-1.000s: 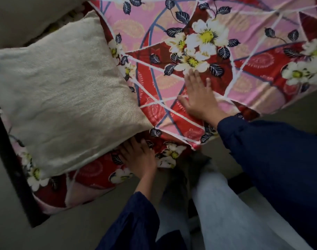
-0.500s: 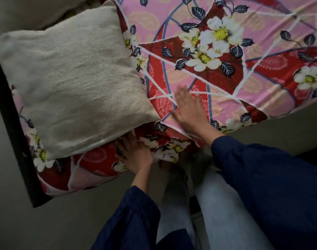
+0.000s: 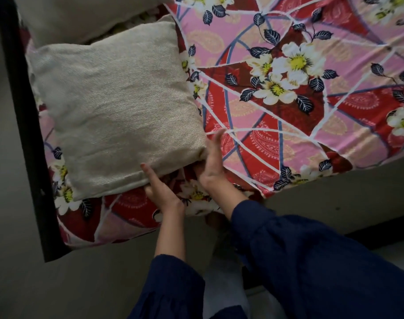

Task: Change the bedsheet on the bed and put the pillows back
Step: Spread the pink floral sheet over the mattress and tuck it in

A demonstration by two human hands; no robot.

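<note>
Now both hands have quit the red-and-pink floral bedsheet [image 3: 288, 139] for the beige woven square pillow [image 3: 118, 111] beside the black bed frame [image 3: 24, 134]. The left hand [image 3: 160, 189] pinches its near edge; the right hand [image 3: 211, 164] has its fingers [image 3: 216, 139] straight against its corner. Sheet likely finished.

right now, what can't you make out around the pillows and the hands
Head view, the only one:
- Left hand: its fingers are tucked under the near pillow; only the thumb shows on top.
- Far pillow: cut off by the top edge.
- Bedsheet: runs past the top and right edges.
</note>
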